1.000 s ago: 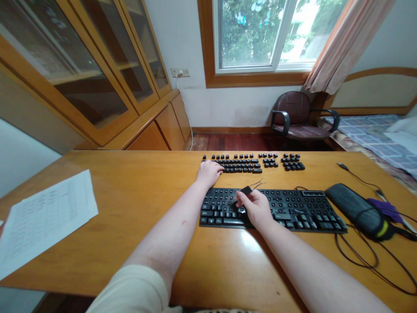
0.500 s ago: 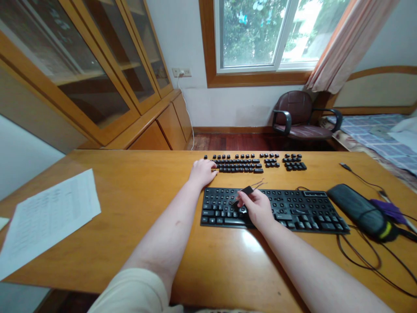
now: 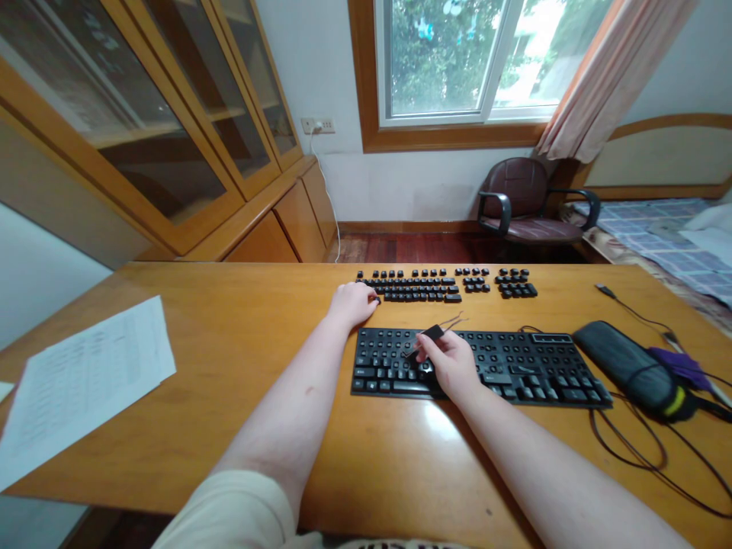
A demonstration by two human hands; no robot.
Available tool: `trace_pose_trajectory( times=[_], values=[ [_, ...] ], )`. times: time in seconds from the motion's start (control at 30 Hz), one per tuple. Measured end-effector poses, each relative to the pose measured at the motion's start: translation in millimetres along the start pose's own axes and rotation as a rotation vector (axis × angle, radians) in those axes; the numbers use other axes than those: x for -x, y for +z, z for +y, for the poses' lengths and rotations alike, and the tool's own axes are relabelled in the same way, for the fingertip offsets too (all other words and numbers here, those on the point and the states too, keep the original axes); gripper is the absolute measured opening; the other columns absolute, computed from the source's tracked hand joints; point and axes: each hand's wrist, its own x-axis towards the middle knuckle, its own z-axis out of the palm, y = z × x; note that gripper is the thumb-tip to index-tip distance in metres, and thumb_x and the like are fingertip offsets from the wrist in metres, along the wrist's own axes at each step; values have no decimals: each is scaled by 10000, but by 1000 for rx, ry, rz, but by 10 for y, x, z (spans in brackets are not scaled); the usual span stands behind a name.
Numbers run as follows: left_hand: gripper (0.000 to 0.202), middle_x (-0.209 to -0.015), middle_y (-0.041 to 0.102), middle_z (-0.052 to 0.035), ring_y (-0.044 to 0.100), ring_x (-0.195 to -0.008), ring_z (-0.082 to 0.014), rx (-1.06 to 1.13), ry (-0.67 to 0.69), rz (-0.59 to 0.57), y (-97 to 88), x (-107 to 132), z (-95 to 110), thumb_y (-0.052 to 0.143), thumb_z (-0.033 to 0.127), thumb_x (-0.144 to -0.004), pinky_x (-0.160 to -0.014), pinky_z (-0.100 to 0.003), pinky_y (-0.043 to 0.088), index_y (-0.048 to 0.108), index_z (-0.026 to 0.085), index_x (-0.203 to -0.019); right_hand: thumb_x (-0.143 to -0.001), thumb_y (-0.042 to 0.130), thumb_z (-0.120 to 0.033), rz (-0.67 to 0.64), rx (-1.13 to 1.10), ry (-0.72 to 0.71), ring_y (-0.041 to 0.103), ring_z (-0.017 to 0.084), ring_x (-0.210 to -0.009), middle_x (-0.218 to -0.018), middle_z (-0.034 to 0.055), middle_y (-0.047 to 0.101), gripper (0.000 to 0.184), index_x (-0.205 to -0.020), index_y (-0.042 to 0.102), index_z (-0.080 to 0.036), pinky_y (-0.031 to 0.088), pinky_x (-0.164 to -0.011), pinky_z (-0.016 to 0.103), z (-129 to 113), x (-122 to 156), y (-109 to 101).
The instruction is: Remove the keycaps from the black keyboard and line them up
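A black keyboard (image 3: 409, 387) lies on the desk with the keycaps gone from its upper rows, while caps remain on the lower ones. Beyond it, loose black keycaps (image 3: 420, 289) are laid out in rows like a keyboard. My left hand (image 3: 350, 306) rests at the left end of these rows, thumb and fingertips closed on a keycap (image 3: 377, 300) there. Over the left-middle of the keyboard, my right hand (image 3: 454, 364) grips a keycap puller (image 3: 433, 332) with a black handle and thin wire prongs. The puller's lower end is partly hidden by the fingers.
Printed sheets (image 3: 94, 377) lie on the desk's left. To the right are a dark zip case (image 3: 632, 370), a purple cloth (image 3: 678, 366), a USB plug (image 3: 604, 289) and looped cables (image 3: 634, 457). An office chair (image 3: 523, 198) stands past the far edge.
My left thumb and fingers, slightly apart before, have drawn together on the keycap at the row's left end. My right hand and the puller stay nearly still.
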Motion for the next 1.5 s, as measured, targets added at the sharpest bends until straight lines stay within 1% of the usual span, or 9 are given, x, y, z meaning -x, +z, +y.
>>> trace_pose_trajectory(
  times=[0.13, 0.27, 0.43, 0.6, 0.87, 0.97, 1.07, 1.27, 1.5],
  values=[
    [279, -949, 685, -62, 601, -911, -239, -18, 4, 8, 17, -3, 1, 513, 399, -787, -817, -339, 447, 706, 246, -920, -754, 644, -402, 1, 7, 1, 586, 145, -504, -601, 33, 643, 249, -694, 638, -160, 471, -540, 271, 22, -1, -4],
    [291, -1007, 674, -62, 588, -953, -236, 7, 22, 51, 11, 0, 4, 524, 383, -794, -844, -337, 437, 683, 236, -988, -754, 642, -411, -1, 13, -2, 589, 146, -509, -613, 39, 655, 257, -705, 642, -159, 475, -547, 273, 46, -5, -2],
    [235, -963, 678, -49, 585, -935, -226, 7, 39, 46, 12, -5, 15, 527, 372, -803, -837, -331, 432, 700, 244, -898, -755, 633, -436, -3, 26, -8, 596, 153, -513, -610, 45, 659, 284, -710, 643, -156, 487, -549, 278, 40, -4, -1],
    [229, -972, 675, -49, 583, -949, -223, 38, 29, 48, 39, -16, 1, 531, 368, -807, -846, -326, 426, 700, 246, -902, -748, 639, -439, 3, 22, -6, 592, 151, -507, -611, 45, 662, 283, -712, 647, -158, 488, -545, 280, 43, -2, -6],
    [216, -1006, 673, -34, 584, -965, -213, 80, 1, 55, 102, -40, -5, 548, 345, -807, -850, -313, 434, 685, 260, -951, -748, 643, -427, 1, 3, -1, 591, 150, -507, -615, 38, 657, 267, -704, 642, -164, 476, -538, 277, 39, -1, -2],
    [249, -988, 675, -31, 589, -943, -210, 95, -8, 69, 107, -42, -4, 572, 343, -790, -833, -309, 439, 658, 260, -1008, -753, 640, -423, -2, 7, -3, 590, 149, -511, -614, 37, 655, 264, -710, 643, -162, 474, -544, 274, 44, 2, -7],
    [288, -955, 676, -23, 593, -921, -205, 123, -30, 56, 85, -38, -4, 592, 345, -772, -818, -305, 438, 629, 262, -1046, -758, 633, -429, -3, 25, -5, 589, 151, -508, -589, 34, 647, 272, -711, 646, -162, 474, -547, 275, 42, 4, -9],
    [253, -924, 677, -23, 598, -906, -202, 129, -70, 11, 46, -30, 4, 590, 339, -768, -798, -292, 441, 641, 255, -1002, -747, 635, -448, 4, 45, -3, 600, 156, -501, -574, 35, 651, 291, -704, 650, -161, 482, -539, 276, 18, 5, -6],
    [208, -947, 678, -32, 593, -909, -202, 108, -39, 17, 77, -39, 16, 558, 360, -799, -786, -290, 446, 668, 250, -937, -747, 638, -437, -1, 19, 3, 594, 148, -501, -625, 44, 671, 278, -700, 647, -164, 479, -533, 270, 30, 3, -9]
  ],
)
